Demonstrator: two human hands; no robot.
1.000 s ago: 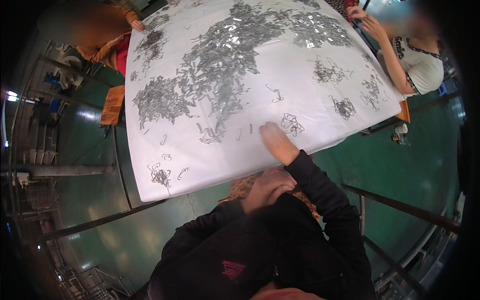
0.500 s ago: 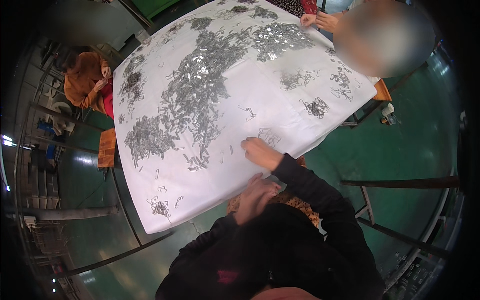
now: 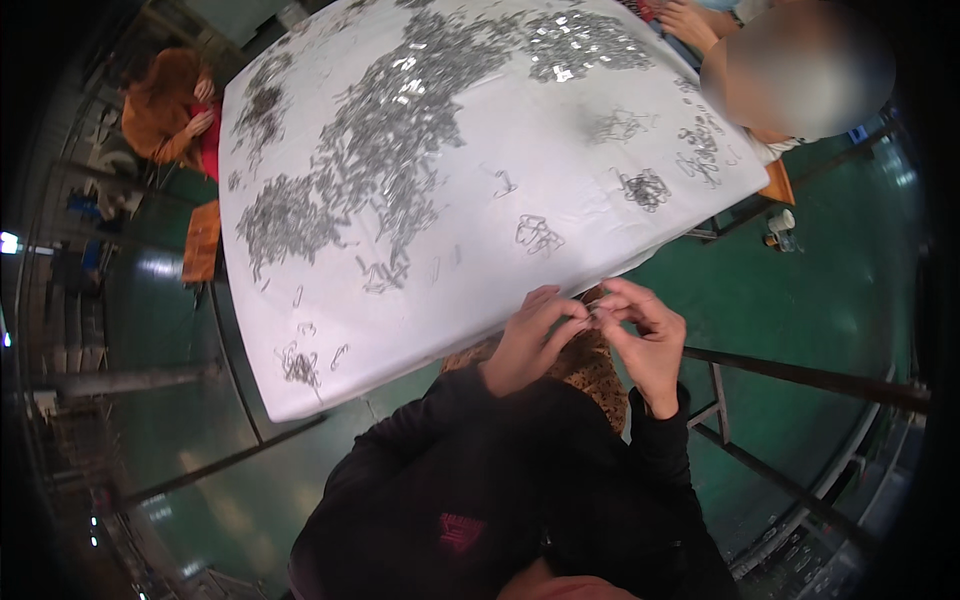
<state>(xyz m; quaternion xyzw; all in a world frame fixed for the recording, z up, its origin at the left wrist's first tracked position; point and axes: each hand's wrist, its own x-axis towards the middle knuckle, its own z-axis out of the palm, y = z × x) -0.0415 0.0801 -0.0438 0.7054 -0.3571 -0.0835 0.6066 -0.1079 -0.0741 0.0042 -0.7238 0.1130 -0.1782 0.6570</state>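
A: Nearest: left hand (image 3: pixel 528 335) and right hand (image 3: pixel 648 335) are brought together just off the near edge of the white cloth-covered table (image 3: pixel 470 290). A small bright metal clip (image 3: pixel 596 314) is pinched between the fingertips of both; fingers nearly closed.

B: Step judged?

A: Fitting or joining the piece, mid-way. Steady pinching and fine alignment are called for next.

B: Farther out?

A: A small cluster of clips (image 3: pixel 538 235) is noted mid-table; beyond it, the large grey heap of clips (image 3: pixel 390 120).

The right hand (image 3: pixel 648 335), which lay flat on the white-covered table (image 3: pixel 480 270) a second ago, has drawn back to meet the left hand (image 3: pixel 530 340), fingertips pinching a small metal clip (image 3: pixel 596 314).
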